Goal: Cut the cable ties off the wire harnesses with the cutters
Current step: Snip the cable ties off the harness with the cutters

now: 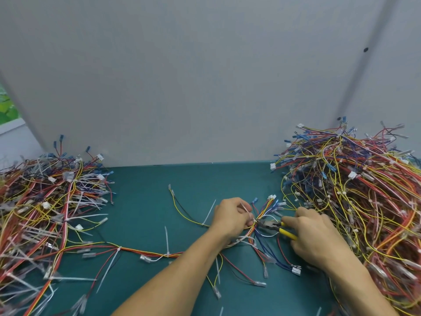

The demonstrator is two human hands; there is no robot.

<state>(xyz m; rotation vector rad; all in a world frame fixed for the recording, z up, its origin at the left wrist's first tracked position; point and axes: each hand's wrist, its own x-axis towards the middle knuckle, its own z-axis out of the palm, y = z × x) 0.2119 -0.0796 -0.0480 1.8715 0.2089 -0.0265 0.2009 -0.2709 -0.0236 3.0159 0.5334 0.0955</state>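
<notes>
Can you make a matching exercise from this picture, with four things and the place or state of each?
1. cutters
2. left hand
3. left wire pile
4. right wire pile

a. pinches a white cable tie
b. far left of the mat
c. held in the right hand
d. far right of the mat

Pairs: 1-c, 2-a, 3-b, 4-d

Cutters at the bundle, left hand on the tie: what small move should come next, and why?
Probably squeeze the yellow-handled cutters shut. The right hand holds their tip at the harness where the left hand pinches a white cable tie, so the cut looks set up.
</notes>
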